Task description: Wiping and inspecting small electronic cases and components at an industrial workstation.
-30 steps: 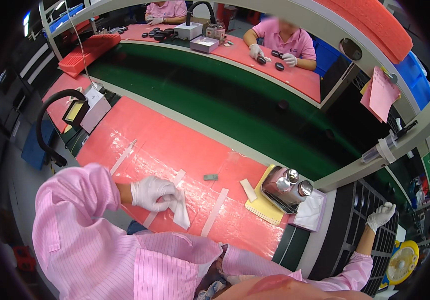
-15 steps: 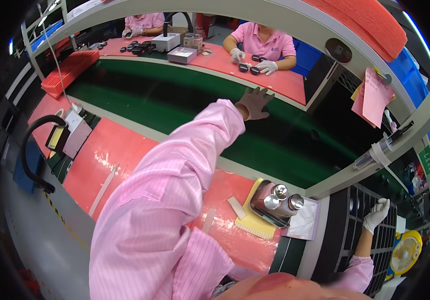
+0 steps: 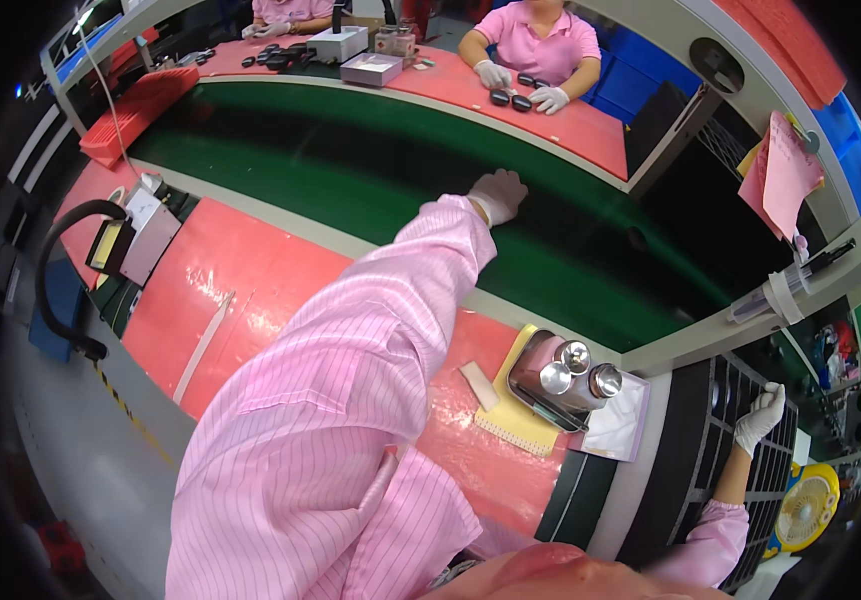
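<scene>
My left arm, in a pink striped sleeve, reaches far across the bench. Its gloved left hand (image 3: 500,194) is over the green conveyor belt (image 3: 350,190), the fingers curled in. Whatever those fingers might hold is hidden. At the right, my gloved right hand (image 3: 761,417) rests against a black tray with a grid of compartments (image 3: 702,480). Its fingers are closed near the tray's far right side, and I cannot make out anything in them.
A red mat (image 3: 250,270) covers my bench. Metal-topped bottles (image 3: 572,370) stand in a holder on a yellow notepad (image 3: 515,432). A shelf post (image 3: 740,305) rises at right, near a yellow fan (image 3: 808,508). Across the belt, a co-worker (image 3: 540,45) handles black oval items (image 3: 510,99).
My left hand's fingers were spread over the belt and are now curled in. The view has shifted slightly; my right hand remains by the black tray.
</scene>
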The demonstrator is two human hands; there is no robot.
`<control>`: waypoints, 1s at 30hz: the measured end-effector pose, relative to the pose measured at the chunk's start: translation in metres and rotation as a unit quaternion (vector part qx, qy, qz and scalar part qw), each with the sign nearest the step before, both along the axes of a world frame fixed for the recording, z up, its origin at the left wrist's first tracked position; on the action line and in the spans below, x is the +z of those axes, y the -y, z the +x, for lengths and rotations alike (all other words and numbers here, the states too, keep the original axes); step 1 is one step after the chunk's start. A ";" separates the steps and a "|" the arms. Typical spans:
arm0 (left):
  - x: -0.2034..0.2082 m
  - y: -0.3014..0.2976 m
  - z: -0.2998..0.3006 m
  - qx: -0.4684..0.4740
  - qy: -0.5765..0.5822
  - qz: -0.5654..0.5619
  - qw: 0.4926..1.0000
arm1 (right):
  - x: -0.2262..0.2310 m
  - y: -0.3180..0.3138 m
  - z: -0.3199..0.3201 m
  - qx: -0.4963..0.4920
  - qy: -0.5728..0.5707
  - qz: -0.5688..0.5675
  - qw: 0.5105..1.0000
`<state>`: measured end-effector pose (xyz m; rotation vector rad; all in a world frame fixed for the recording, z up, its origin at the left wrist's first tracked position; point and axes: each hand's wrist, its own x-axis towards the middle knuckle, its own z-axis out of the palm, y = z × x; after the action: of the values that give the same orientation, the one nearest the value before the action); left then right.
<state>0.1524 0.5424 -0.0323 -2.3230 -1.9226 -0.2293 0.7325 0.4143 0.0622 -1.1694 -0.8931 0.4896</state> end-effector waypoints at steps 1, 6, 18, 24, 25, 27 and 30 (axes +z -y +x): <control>0.007 0.009 -0.017 -0.008 -0.036 0.000 0.999 | 0.000 -0.002 0.000 0.007 0.000 -0.005 1.000; 0.045 0.071 -0.151 0.161 -0.035 0.009 0.986 | 0.000 -0.009 0.005 0.009 0.020 0.013 1.000; 0.008 0.413 -0.223 0.165 0.105 0.203 0.959 | -0.030 -0.034 0.034 0.000 0.230 0.021 0.973; -0.009 0.439 -0.205 0.220 0.174 0.225 0.933 | 0.007 -0.010 -0.041 -0.152 0.605 -0.094 0.776; -0.013 0.442 -0.205 0.292 0.158 0.252 0.909 | 0.016 -0.008 -0.051 -0.153 0.653 -0.178 0.720; -0.015 0.443 -0.210 0.382 0.148 0.215 0.887 | 0.029 0.009 -0.074 -0.166 0.652 -0.140 0.726; -0.009 0.458 -0.201 0.352 0.153 0.141 0.913 | 0.054 0.052 -0.131 -0.083 0.605 -0.019 0.792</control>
<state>-0.0488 0.0846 -0.0412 -1.3581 -2.5180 -0.7577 0.6019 0.3619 0.1158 -1.5655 -1.8385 -0.5135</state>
